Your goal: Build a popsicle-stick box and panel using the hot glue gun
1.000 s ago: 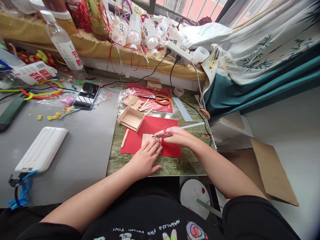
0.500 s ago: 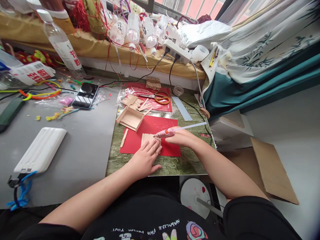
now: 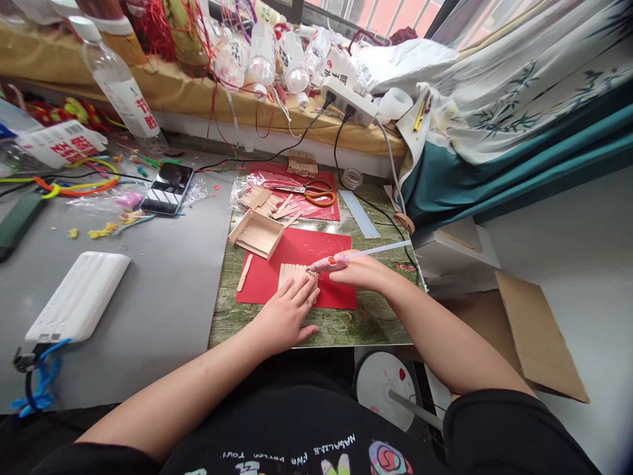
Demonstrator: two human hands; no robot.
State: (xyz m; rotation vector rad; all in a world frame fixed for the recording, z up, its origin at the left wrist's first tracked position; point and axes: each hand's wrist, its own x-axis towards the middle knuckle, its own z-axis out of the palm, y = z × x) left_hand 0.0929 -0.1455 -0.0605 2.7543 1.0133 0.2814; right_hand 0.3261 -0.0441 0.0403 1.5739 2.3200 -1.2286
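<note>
My left hand (image 3: 291,310) lies flat, fingers stretched, over a row of side-by-side craft sticks (image 3: 288,272) and hides most of them. The sticks rest on a red sheet (image 3: 267,290). My right hand (image 3: 357,272) is wrapped round a pink hot glue gun (image 3: 332,262), with a long clear glue stick (image 3: 380,249) coming out of its back. The gun's nozzle points left at the upper edge of the sticks, just above my left fingertips. A small box made of craft sticks (image 3: 258,235) stands behind the row, and one loose stick (image 3: 244,273) lies to the left.
Scissors (image 3: 319,192) and piled craft sticks (image 3: 260,200) lie on another red sheet at the back. Spare glue sticks (image 3: 360,214) are at the back right. A phone (image 3: 168,189) and a white power bank (image 3: 79,297) lie left. Black cables run from a power strip (image 3: 349,100).
The glue gun and my right hand have shifted very slightly to the right along the sticks' upper edge. My left hand stays in place on the sticks.
</note>
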